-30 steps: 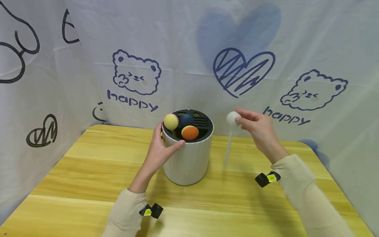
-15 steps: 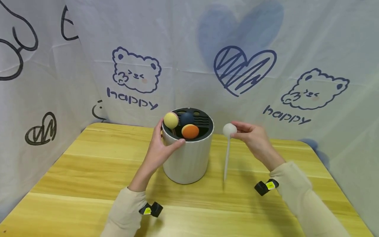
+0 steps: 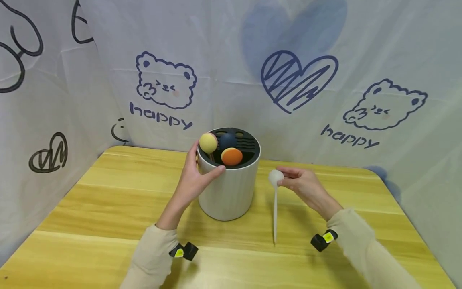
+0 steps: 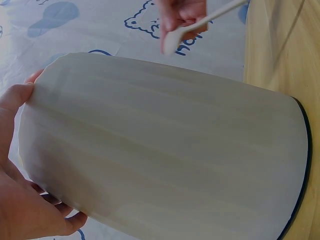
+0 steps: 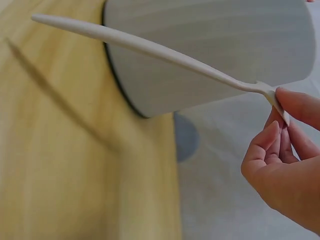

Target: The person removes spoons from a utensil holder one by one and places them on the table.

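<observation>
A white, faintly ribbed utensil holder [image 3: 231, 192] with a black slotted top stands upright on the table. My left hand [image 3: 193, 176] grips its left side near the rim, thumb in front and fingers round the far side. From the top rise a yellow head [image 3: 208, 143], a navy one [image 3: 228, 141] and an orange one [image 3: 232, 156]; their lower parts are hidden inside. To the right of the holder, my right hand [image 3: 306, 186] pinches a white spoon [image 5: 165, 52] by its bowl. Its handle points down, apart from the holder.
The wood-grain table [image 3: 119, 200] carries the holder near its back edge. Behind it hangs a white cloth [image 3: 231, 44] printed with hearts and bears, and more cloth closes off both sides. Each sleeve has a small black wrist camera [image 3: 189, 251].
My right hand has lowered the spoon and brought it slightly nearer to me and to the left. The left hand keeps its grip on the utensil holder, which has stayed in place.
</observation>
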Demonstrator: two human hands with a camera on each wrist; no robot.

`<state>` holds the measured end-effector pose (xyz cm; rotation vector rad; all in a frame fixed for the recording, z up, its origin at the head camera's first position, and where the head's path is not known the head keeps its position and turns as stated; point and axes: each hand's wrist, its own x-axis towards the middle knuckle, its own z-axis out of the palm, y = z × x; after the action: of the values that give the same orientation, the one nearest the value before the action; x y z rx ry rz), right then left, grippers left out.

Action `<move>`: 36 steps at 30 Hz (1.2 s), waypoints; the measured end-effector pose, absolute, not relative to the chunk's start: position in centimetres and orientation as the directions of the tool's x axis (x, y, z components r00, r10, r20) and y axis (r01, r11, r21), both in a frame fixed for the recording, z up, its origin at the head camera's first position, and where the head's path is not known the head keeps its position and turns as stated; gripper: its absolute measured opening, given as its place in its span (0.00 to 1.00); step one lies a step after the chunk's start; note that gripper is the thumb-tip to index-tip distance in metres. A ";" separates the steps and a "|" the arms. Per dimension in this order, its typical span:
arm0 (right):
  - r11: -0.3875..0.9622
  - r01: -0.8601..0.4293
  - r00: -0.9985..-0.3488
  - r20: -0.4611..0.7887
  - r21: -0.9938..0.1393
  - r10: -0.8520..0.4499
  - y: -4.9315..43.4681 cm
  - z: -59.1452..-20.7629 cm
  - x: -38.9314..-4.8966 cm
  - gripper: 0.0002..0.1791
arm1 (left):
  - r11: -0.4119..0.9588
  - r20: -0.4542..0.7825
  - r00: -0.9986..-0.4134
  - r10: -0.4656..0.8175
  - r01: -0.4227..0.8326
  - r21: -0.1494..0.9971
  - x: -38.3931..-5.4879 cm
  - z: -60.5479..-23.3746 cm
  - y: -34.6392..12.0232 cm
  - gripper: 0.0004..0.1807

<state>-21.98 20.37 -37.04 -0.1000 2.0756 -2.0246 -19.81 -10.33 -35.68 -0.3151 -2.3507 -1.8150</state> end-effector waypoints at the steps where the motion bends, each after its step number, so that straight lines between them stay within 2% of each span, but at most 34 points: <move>1: 0.026 0.125 -0.968 -0.127 -0.992 -0.218 20.4 -37.4 -22.0 0.30 | 0.246 0.248 -0.966 0.071 0.258 0.934 -19.8 -35.7 -10.3 0.55; 6: -0.050 0.171 -0.965 -0.157 -0.984 -0.213 20.4 -39.0 -22.0 0.29 | 0.249 0.241 -0.968 0.072 0.252 0.935 -19.8 -35.6 -10.3 0.55; 9: -0.049 0.194 -0.962 -0.180 -0.980 -0.207 20.4 -39.7 -22.2 0.29 | 0.248 0.236 -0.969 0.071 0.247 0.937 -19.8 -35.6 -10.3 0.54; 20: 0.153 0.181 -0.947 -0.214 -0.972 -0.239 20.9 -42.3 -22.7 0.27 | 0.250 0.235 -0.970 0.070 0.245 0.937 -20.0 -35.3 -10.3 0.55; 36: 0.180 0.172 -0.949 -0.212 -0.969 -0.233 20.8 -44.5 -23.0 0.25 | 0.248 0.244 -0.967 0.070 0.254 0.935 -20.1 -35.5 -10.3 0.54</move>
<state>-22.99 20.83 -44.50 -0.0581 2.1497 -1.8304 -20.15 -10.34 -35.54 -0.3092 -2.3567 -1.8127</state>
